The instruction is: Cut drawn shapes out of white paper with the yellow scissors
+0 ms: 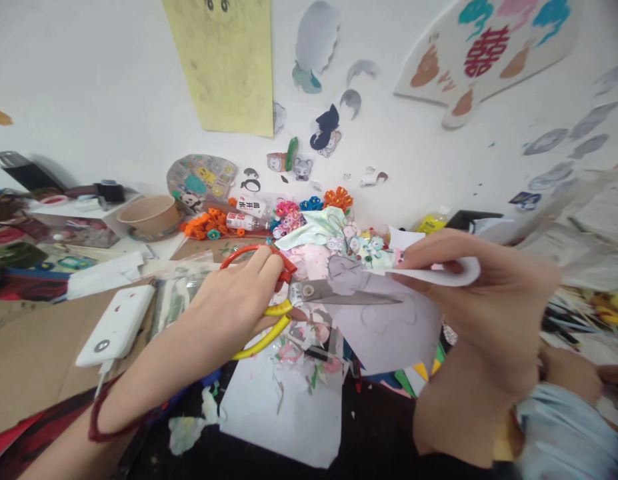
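Observation:
My left hand (pixel 249 287) is wrapped round the handles of a pair of scissors (pixel 309 291), one loop red and the other yellow. The metal blades point right and lie across a sheet of paper (pixel 389 333) with a faint pencil outline on it. At the right, my right hand (pixel 493 293) pinches the upper edge of that sheet, whose end curls up by the fingers. Below the scissors, small cut scraps (pixel 309 353) are scattered over a white sheet (pixel 283 407).
A white power bank (pixel 116 327) with a cable lies on cardboard (pixel 33 353) at left. Behind are a round tan container (pixel 151 217), orange flowers (pixel 209 223) and plastic bottles (pixel 241 220). Another person's light-blue sleeve (pixel 569 433) shows at lower right. Paper cut-outs cover the wall.

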A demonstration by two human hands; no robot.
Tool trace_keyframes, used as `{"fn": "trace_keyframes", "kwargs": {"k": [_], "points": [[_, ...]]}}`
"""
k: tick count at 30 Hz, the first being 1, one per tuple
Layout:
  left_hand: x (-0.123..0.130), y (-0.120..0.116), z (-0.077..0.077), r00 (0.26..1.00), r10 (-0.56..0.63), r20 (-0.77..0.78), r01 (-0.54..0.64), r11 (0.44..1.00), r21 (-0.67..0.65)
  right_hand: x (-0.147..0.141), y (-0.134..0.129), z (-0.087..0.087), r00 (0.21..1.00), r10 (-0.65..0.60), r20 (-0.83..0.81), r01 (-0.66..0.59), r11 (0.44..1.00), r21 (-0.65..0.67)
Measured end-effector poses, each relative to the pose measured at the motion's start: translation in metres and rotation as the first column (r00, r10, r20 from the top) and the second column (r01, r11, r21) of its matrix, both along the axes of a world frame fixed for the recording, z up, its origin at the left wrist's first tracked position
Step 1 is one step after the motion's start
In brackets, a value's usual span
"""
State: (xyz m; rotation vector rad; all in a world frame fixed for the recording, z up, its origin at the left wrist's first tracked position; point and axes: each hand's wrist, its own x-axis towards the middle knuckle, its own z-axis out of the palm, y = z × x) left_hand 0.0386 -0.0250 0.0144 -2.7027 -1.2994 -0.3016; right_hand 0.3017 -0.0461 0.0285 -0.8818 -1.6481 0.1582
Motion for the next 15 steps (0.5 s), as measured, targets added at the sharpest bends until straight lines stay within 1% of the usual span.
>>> {"fn": "trace_keyframes", "kwargs": {"k": [5, 12, 15], "points": [[-0.0014, 0.0001, -0.0021, 1.0, -0.021, -0.001, 0.021, 1.0, 0.022, 0.0004, -0.001, 0.0012, 1.0, 0.003, 0.016, -0.003, 1.0, 0.004], [0.0002, -0.0005, -0.001, 1.0, -0.004, -0.03, 0.005, 1.0, 0.02, 0.001, -0.0013, 0.0008, 1.0, 0.01, 0.024, -0.01, 1.0, 0.01], [0.0001, -0.0004, 0.0001, 0.999, 0.001, -0.052, 0.0, 1.0, 0.022, 0.0011, -0.0019, 0.0009, 0.999, -0.009, 0.031, 0.01, 1.0, -0.012]]}}
